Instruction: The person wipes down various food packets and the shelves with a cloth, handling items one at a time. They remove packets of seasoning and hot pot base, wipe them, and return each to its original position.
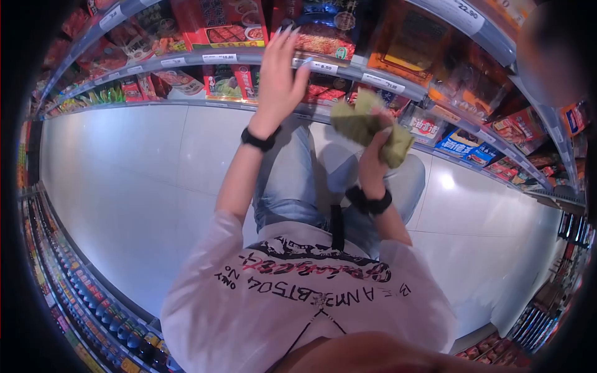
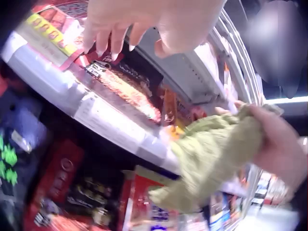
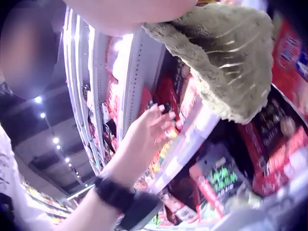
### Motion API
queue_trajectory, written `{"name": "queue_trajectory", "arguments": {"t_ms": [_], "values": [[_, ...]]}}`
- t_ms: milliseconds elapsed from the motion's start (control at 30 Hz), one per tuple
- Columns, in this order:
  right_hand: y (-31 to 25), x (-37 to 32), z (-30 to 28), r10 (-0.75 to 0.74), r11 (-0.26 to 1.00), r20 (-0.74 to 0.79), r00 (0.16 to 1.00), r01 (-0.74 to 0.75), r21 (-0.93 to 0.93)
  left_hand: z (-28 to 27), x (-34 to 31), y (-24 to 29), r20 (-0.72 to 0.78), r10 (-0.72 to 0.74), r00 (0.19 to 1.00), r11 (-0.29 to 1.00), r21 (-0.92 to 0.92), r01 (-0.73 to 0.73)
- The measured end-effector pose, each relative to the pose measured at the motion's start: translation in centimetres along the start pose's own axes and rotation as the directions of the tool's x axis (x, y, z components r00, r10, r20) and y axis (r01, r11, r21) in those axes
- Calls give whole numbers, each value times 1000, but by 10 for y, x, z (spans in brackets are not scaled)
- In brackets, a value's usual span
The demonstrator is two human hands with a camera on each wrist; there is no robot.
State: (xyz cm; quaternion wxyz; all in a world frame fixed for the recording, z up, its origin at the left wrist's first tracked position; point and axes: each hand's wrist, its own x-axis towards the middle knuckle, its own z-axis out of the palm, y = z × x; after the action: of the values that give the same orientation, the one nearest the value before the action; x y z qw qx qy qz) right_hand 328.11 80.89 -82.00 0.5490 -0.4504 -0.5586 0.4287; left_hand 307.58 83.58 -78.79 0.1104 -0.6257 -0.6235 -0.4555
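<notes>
A crumpled green cloth [image 1: 354,121] hangs in front of the shelf edge, and my right hand [image 1: 373,165] grips it. The left wrist view shows the cloth [image 2: 211,154] bunched under the right fingers, its lower part hanging loose. My left hand [image 1: 283,81] reaches over the price-label rail, fingers extended toward a dark food pack [image 1: 326,40] with a noodle-like picture and the red pack [image 1: 230,28] beside it. In the left wrist view those fingertips overlap the upper edges of the packs. Nothing shows in the left hand's grasp.
The price rail [image 1: 379,82] curves along the shelf, with more packs on the tier below, such as a blue pack [image 1: 463,146]. Dark trays of orange-labelled food [image 1: 407,46] stand to the right. Pale floor tiles [image 1: 137,161] lie beneath; bottle shelves [image 1: 106,311] stand behind at left.
</notes>
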Motion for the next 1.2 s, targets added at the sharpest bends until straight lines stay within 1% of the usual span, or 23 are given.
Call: {"name": "queue_trajectory", "arguments": {"t_ms": [67, 100, 200, 267, 367, 433, 500, 533, 600, 667, 700, 733, 767, 800, 833, 867, 900, 933, 967, 1033, 1067, 1133, 1200], "values": [[26, -34, -17, 304, 939, -41, 952, -307, -155, 26, 17, -3, 61, 72, 996, 966, 244, -84], [36, -40, -25, 257, 966, 119, 959, -253, -47, 35, 24, -6, 223, -26, 975, 936, 347, -55], [50, -57, -53, 365, 931, 137, 921, -366, -20, 57, 28, -18, 117, 55, 992, 906, 411, -99], [50, -57, -59, 434, 896, 134, 891, -442, 34, 59, 26, -17, 40, 68, 997, 920, 384, -78], [49, -61, -71, 479, 865, -1, 878, -472, -167, 61, 24, -21, 135, -1, 991, 906, 420, -57], [65, -54, -78, 214, 878, 202, 956, -98, -468, 56, 24, -20, 173, 12, 985, 916, 392, -80], [47, -51, -67, 264, 948, 139, 955, -230, -219, 31, 28, 3, 311, -46, 949, 985, 173, -9], [29, -44, -66, 362, 926, 214, 907, -325, -189, 37, 9, 2, 138, 71, 988, 996, 38, -76], [-6, -26, -65, 445, 894, 268, 854, -410, -178, 14, -7, 46, 362, 36, 932, 858, -489, 156], [-29, -19, -66, 328, 932, 359, 874, -361, 27, 6, -41, 63, 730, 222, 646, 664, -598, 448], [-28, -14, -70, 331, 932, 351, 876, -361, 20, 15, -69, 58, 735, 347, 583, 490, -672, 556], [-27, -6, -73, 321, 937, 344, 882, -348, 17, 9, -68, 81, 850, 304, 430, 344, -519, 783], [-26, -2, -76, 309, 943, 336, 890, -333, 16, 15, -72, 89, 846, 312, 431, 344, -524, 779], [-33, -2, -74, 217, 967, 275, 937, -245, 72, 24, -79, 94, 885, 197, 423, 547, -457, 702], [-37, 14, -82, 309, 947, 358, 881, -252, -198, 32, -84, 99, 898, 75, 433, 718, -350, 601], [-38, 38, -97, 422, 862, 402, 813, -221, -457, 38, -86, 107, 896, 87, 436, 714, -361, 600], [-26, 55, -110, 152, 929, 316, 937, -26, -370, 43, -88, 113, 828, 25, 560, 672, -428, 604], [-11, 75, -126, -135, 932, 203, 970, 194, -305, 47, -89, 117, 742, -48, 669, 630, -497, 597], [-4, 107, -151, -350, 810, 88, 932, 349, -472, 54, -93, 117, 737, -43, 674, 625, -507, 594], [-15, 143, -175, -544, 668, -123, 830, 340, -662, 68, -106, 115, 746, -136, 652, 615, -452, 646], [-12, 159, -185, -546, 662, -120, 829, 340, -668, 72, -112, 115, 747, -132, 652, 609, -457, 648], [-7, 177, -197, -670, 380, -15, 742, 326, -866, 80, -123, 117, 675, -157, 721, 738, -405, 540], [-6, 181, -202, -600, 485, -85, 796, 278, -829, 86, -132, 115, 698, -148, 701, 739, -393, 547]]}}
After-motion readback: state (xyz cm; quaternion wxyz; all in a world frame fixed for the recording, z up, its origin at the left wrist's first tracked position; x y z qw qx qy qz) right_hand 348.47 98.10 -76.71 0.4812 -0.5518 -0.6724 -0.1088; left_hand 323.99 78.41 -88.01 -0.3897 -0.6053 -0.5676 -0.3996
